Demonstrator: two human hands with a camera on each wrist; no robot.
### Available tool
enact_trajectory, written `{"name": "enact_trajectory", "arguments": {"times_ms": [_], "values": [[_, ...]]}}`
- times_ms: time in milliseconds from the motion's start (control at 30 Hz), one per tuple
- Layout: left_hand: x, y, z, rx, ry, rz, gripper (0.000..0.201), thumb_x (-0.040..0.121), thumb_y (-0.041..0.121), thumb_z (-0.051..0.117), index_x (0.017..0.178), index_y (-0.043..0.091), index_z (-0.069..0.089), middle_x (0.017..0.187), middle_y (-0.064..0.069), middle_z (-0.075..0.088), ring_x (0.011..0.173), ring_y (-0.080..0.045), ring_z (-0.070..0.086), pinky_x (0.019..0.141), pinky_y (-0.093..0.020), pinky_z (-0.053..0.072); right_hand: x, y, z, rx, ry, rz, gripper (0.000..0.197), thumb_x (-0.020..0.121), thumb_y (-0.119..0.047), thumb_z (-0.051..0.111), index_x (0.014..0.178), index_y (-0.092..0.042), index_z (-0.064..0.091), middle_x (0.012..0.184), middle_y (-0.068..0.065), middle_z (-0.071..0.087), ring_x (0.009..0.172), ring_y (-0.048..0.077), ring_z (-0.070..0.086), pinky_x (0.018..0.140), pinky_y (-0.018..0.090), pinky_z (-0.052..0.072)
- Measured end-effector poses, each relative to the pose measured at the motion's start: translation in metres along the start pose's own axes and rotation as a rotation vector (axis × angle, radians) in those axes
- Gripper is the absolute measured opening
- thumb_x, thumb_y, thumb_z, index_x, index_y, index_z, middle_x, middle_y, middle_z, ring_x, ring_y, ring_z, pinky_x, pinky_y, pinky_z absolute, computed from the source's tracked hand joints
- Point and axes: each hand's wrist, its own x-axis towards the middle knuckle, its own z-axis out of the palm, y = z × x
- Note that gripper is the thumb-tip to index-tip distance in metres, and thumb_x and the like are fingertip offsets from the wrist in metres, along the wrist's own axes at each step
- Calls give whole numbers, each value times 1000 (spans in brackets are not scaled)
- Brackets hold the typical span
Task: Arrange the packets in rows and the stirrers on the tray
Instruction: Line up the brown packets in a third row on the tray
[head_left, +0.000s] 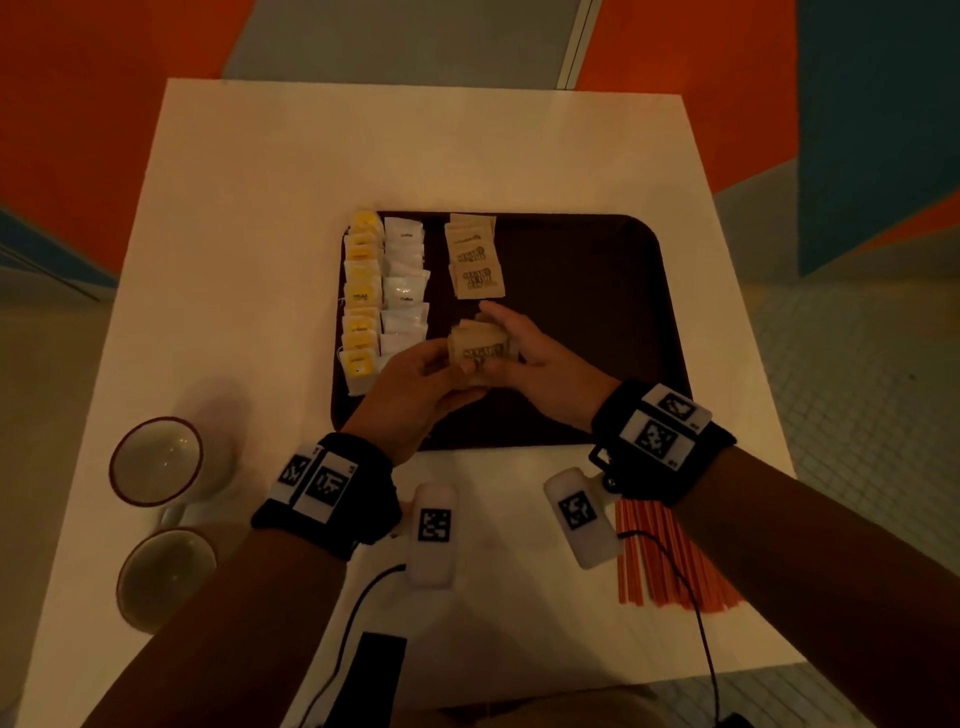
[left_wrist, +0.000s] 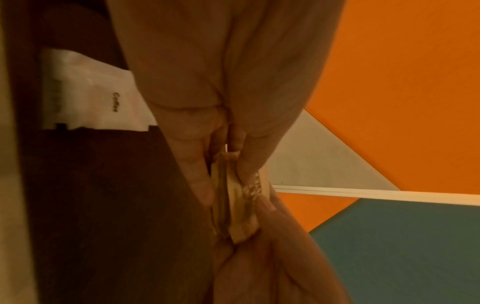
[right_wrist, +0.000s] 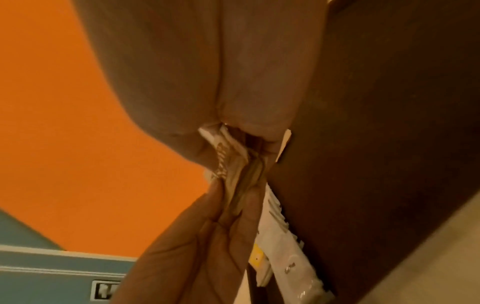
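A dark brown tray (head_left: 597, 322) lies on the white table. On its left side run a row of yellow packets (head_left: 361, 296), a row of white packets (head_left: 404, 283) and a short row of brown sugar packets (head_left: 474, 257). Both hands meet over the tray's middle and hold a small stack of brown packets (head_left: 483, 353) between them. My left hand (head_left: 415, 379) pinches the stack (left_wrist: 233, 203) from the left, my right hand (head_left: 524, 353) grips the stack (right_wrist: 233, 164) from the right. Orange stirrers (head_left: 670, 561) lie on the table by my right forearm.
Two cups (head_left: 156, 460) (head_left: 166, 577) stand at the table's near left. A black device (head_left: 374, 670) with a cable lies at the near edge. The tray's right half (head_left: 613, 270) is bare. An orange and teal wall lies beyond the table.
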Motion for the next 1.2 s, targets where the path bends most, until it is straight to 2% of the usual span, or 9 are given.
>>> {"name": "enact_trajectory", "arguments": {"times_ms": [100, 200, 367, 500, 567, 700, 800, 1000, 1200], "values": [[21, 6, 6, 38, -2, 38, 31, 98, 10, 40, 126, 7, 51, 123, -8, 61, 112, -18, 60, 95, -30, 50, 21, 3, -8, -75, -3, 10, 56, 96, -3, 39, 146, -12, 18, 153, 7, 19, 140, 17, 23, 111, 22, 24], [41, 9, 7, 41, 24, 59, 29, 98, 8, 38, 124, 8, 52, 119, -6, 62, 109, -16, 61, 90, -26, 52, 41, 7, -21, -109, 18, -13, 54, 94, 1, 41, 144, -11, 24, 152, 8, 23, 140, 17, 22, 113, 23, 21], [70, 13, 1, 45, 84, 33, 29, 99, 12, 37, 124, 6, 51, 117, -7, 62, 107, -18, 61, 85, -24, 54, 63, 18, -30, 221, 179, 38, 49, 88, 9, 48, 134, -8, 45, 139, 11, 46, 127, 19, 45, 105, 34, 41], [91, 15, -1, 123, 150, 3, 25, 100, 15, 35, 116, 11, 54, 112, -6, 61, 103, -19, 60, 88, -31, 52, 82, 26, -33, 347, 278, 139, 41, 86, 9, 52, 123, -8, 50, 126, 11, 56, 111, 19, 56, 82, 26, 54], [100, 16, -3, 227, 201, 26, 25, 100, 14, 36, 116, 8, 55, 112, -9, 61, 101, -21, 61, 86, -32, 52, 90, 26, -37, 341, 312, 147, 39, 85, 10, 53, 120, -8, 51, 119, 8, 58, 103, 16, 57, 73, 19, 55], [117, 19, -12, 695, 295, 140, 27, 93, 14, 49, 116, 7, 61, 114, -11, 65, 102, -23, 61, 90, -42, 51, 103, 27, -45, 179, 391, 138, 31, 83, 9, 58, 112, -1, 57, 107, 6, 58, 99, 15, 56, 89, 31, 52], [123, 20, -14, 894, 286, 137, 28, 88, 16, 57, 114, 8, 64, 110, -10, 66, 97, -23, 62, 87, -43, 52, 107, 34, -48, 110, 402, 137, 30, 82, 7, 60, 111, -1, 60, 100, 5, 59, 94, 14, 57, 90, 33, 52], [124, 26, -11, 1140, 323, 153, 35, 85, 13, 62, 118, 3, 55, 109, -12, 62, 99, -24, 60, 76, -22, 42, 109, 44, -46, -16, 417, 122, 31, 82, 1, 63, 113, -4, 61, 105, 9, 61, 91, 13, 57, 81, 24, 50], [123, 40, -14, 1402, 214, 220, 27, 89, 10, 54, 114, 2, 61, 117, -17, 59, 106, -31, 57, 91, -40, 48, 99, 54, -41, -121, 423, 130, 37, 78, -9, 71, 114, -10, 59, 104, 2, 54, 85, 9, 53, 71, 15, 45]]}}
